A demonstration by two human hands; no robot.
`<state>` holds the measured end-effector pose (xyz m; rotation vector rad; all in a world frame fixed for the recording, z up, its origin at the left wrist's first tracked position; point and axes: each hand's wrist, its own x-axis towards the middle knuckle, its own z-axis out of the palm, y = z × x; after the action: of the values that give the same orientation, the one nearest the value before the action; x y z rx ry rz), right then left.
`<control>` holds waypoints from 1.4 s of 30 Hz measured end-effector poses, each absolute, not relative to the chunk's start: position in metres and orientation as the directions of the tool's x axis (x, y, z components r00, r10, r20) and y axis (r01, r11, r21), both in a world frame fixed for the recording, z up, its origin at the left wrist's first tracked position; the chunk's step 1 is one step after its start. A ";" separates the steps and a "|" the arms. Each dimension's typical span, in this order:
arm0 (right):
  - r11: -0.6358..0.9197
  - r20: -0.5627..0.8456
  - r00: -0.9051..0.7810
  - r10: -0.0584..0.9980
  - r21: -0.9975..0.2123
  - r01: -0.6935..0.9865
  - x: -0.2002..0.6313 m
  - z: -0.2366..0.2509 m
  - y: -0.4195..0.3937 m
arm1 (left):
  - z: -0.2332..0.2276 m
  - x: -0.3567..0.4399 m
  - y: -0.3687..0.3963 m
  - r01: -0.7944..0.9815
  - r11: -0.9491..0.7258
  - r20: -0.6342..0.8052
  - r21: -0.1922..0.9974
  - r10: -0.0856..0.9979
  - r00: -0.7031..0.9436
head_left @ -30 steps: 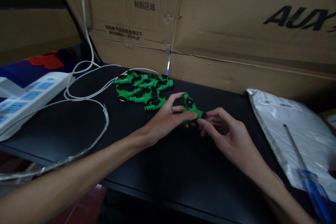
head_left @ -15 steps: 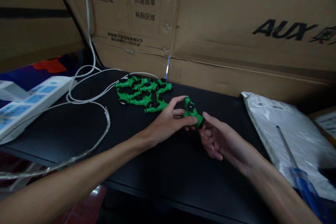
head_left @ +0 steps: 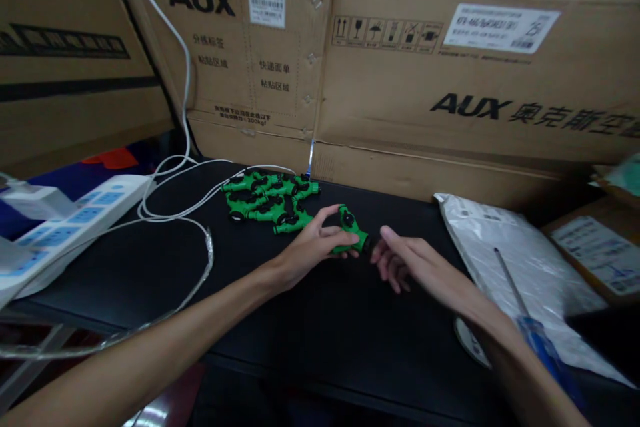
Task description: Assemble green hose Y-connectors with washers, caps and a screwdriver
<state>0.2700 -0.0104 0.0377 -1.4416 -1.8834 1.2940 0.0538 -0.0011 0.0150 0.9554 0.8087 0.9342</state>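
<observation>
Fingers [head_left: 334, 235] of my left hand [head_left: 310, 250] pinch a green plastic fitting [head_left: 349, 228] w/ black knob, mid-worktop [head_left: 260, 307], just off the surface. Right hand [head_left: 407, 260] is just beside it, fingers loose, holding nothing. Pile of same green fittings [head_left: 267, 199] near the back edge; screwdriver [head_left: 530, 320] on plastic bag [head_left: 505, 247] at right edge.

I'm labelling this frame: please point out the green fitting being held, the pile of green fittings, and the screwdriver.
green fitting [head_left: 349, 232]: head view, on its green body beside the black knob.
pile of green fittings [head_left: 267, 200]: head view, middle of the heap.
screwdriver [head_left: 543, 347]: head view, on its blue handle.
</observation>
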 end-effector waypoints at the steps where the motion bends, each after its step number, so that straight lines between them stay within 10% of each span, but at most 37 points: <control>1: 0.059 -0.166 -0.344 0.924 -0.828 0.558 0.281 0.042 -0.012 | 0.015 0.054 -0.001 -0.290 0.307 -0.181 0.906 0.903 0.390; 6: 0.303 0.008 -0.341 0.940 -0.477 0.825 0.343 0.042 -0.022 | 0.010 0.055 0.002 -0.308 0.379 -0.207 0.873 0.859 0.469; 11: 0.298 -0.005 -0.325 0.946 -0.385 0.873 0.373 0.014 -0.020 | 0.008 0.057 0.003 -0.248 0.380 -0.199 0.891 0.818 0.539; 22: 0.420 0.230 -0.365 0.902 -0.665 0.618 0.290 0.052 -0.021 | 0.001 0.056 0.004 -0.268 0.349 -0.167 0.898 0.834 0.526; 31: 0.695 0.496 -0.488 0.718 -0.473 0.542 0.261 0.050 -0.009 | 0.004 0.056 0.005 -0.256 0.332 -0.174 0.908 0.854 0.490; 37: 0.606 0.426 -0.432 0.795 -0.605 0.518 0.266 0.043 -0.010 | 0.007 0.057 0.002 -0.238 0.347 -0.214 0.907 0.867 0.449; 42: 0.208 0.079 -0.360 0.930 -0.919 0.334 0.259 0.039 -0.009 | 0.008 0.057 0.002 -0.229 0.334 -0.208 0.914 0.872 0.443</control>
<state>0.2591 -0.0091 0.0385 -1.1767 -1.8183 1.1397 0.0572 0.0024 0.0075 0.9607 0.8113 0.8321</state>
